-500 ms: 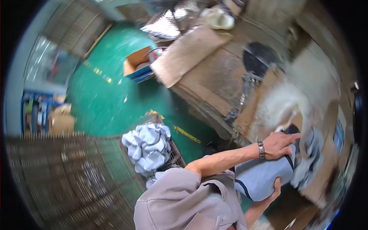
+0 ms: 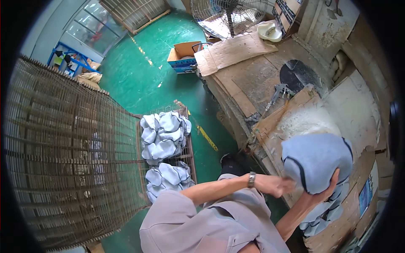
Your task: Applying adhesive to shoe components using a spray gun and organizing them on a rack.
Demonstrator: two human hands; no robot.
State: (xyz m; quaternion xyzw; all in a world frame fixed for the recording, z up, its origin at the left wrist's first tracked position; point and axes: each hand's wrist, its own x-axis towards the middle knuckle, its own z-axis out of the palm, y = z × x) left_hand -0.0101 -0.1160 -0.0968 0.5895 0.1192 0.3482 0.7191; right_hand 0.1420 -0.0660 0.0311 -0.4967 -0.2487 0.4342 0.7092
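A rounded, grey-blue fabric piece with black edging (image 2: 318, 158) is held up over the right-hand work surface. My right hand (image 2: 327, 193) grips it from below, with fingers curved up its near side. My left hand (image 2: 276, 185), with a metal-banded watch (image 2: 252, 180) on the wrist, is just left of the piece, apart from it. Motion smears its fingers, and I cannot make out anything in them. Beneath the held piece, more grey-blue fabric pieces with dark edging (image 2: 322, 217) lie in a pile, partly hidden by my right hand and forearm.
To the left, a wire rack (image 2: 76, 147) adjoins a crate of grey-blue pieces (image 2: 166, 135). A worn, cardboard-covered bench (image 2: 249, 80) carries a metal tool (image 2: 278, 95) and a dark disc (image 2: 297, 74). Beyond stand an open box (image 2: 183, 63) and a caged fan (image 2: 230, 12).
My left hand has come off the fabric piece and drawn back to the left. My right hand has raised and turned the piece, moving it to the right. The view has shifted.
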